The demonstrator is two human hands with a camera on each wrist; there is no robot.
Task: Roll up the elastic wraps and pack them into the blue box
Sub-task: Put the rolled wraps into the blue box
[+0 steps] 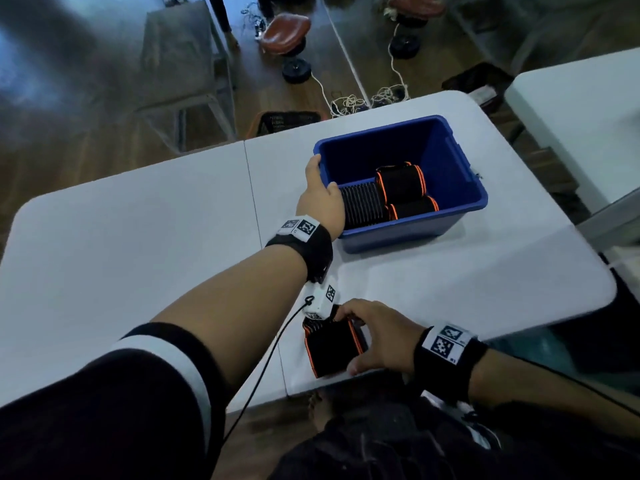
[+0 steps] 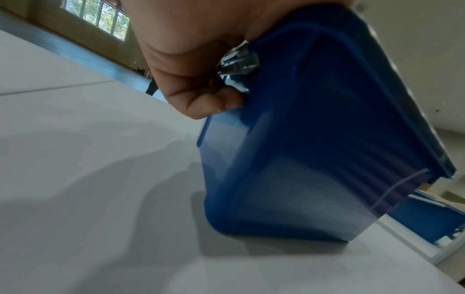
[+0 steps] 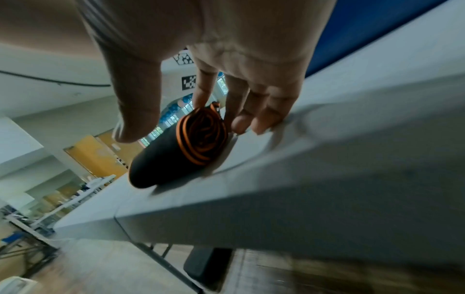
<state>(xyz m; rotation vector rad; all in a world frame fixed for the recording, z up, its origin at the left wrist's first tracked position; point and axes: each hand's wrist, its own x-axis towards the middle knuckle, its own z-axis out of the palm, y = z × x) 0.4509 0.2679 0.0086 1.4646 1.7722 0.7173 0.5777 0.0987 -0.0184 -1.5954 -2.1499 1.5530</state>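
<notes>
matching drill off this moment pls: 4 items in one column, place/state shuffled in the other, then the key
Items
1. left hand
2. right hand
3. rolled wrap
4. blue box

Places/states
A. lying at the near table edge, outside the box
B. grips the box's left rim
C. on the table, with rolled wraps inside
D. fingers spread over the wrap by the table edge

Pairs: 1-B, 2-D, 3-A, 4-C
</notes>
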